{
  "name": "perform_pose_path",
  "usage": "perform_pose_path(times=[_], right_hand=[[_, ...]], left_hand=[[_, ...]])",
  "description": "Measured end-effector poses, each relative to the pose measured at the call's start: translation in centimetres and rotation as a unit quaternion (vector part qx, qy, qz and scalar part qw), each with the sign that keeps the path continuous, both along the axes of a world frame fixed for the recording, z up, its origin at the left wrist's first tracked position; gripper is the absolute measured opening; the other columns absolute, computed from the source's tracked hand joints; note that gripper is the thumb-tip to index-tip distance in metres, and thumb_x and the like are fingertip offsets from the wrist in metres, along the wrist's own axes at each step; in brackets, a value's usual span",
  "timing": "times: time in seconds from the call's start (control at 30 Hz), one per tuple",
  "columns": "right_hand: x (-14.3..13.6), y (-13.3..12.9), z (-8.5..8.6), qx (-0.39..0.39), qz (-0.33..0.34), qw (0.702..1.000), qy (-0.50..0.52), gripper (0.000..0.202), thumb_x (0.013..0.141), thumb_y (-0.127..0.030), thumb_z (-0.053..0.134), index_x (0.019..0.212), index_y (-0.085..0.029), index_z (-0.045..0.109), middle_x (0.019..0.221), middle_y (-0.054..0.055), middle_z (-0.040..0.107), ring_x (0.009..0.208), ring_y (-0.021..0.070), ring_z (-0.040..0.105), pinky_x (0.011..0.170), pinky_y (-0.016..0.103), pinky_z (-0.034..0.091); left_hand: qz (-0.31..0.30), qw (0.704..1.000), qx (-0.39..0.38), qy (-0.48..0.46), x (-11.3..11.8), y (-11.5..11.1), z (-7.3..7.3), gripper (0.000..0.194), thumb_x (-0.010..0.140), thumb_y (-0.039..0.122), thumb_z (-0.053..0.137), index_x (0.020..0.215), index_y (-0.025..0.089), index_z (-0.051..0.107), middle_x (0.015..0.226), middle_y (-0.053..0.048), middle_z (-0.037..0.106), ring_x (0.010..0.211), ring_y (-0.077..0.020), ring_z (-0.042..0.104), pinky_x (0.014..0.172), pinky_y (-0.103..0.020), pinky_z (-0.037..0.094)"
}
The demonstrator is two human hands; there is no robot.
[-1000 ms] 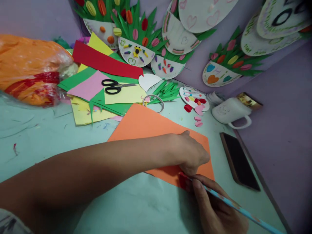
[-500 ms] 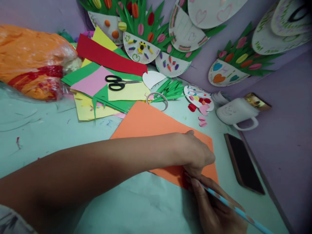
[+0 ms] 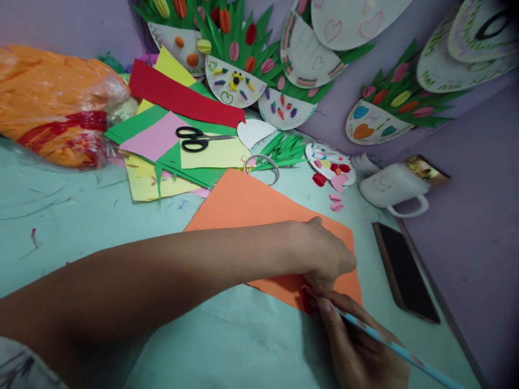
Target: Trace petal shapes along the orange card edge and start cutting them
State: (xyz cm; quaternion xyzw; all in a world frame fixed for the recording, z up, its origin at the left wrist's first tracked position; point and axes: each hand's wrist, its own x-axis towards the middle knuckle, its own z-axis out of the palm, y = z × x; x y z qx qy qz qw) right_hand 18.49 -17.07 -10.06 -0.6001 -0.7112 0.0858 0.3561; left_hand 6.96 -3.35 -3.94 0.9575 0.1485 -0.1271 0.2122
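Note:
An orange sheet lies on the pale green table. My left hand reaches across it from the left and rests on its right part, fingers bent down and largely hidden behind the hand. Just below, my right hand is closed round a light blue pencil with spots, its tip end hidden near my left fingers. A small red piece sits at the sheet's lower edge, under the fingertips and partly covered.
Black scissors lie on stacked coloured paper behind the sheet, beside a tape roll. A phone and a white mug are at the right. An orange plastic-wrapped bundle sits at the left. Paper-plate flower crafts hang behind.

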Motion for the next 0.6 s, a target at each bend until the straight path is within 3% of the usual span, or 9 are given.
perform_pose_path(times=[0.6], right_hand=[[-0.46, -0.65, 0.31, -0.104, -0.049, 0.988, 0.102, 0.023, 0.085, -0.039, 0.062, 0.08, -0.02, 0.075, 0.077, 0.006, 0.076, 0.069, 0.0193, 0.073, 0.062, 0.023, 0.056]], left_hand=[[0.012, 0.999, -0.016, -0.026, 0.1, 0.19, -0.33, 0.032, 0.067, 0.02, 0.07, 0.051, 0.019, 0.042, 0.075, -0.006, 0.061, 0.091, -0.0259, 0.053, 0.1, -0.057, 0.027]])
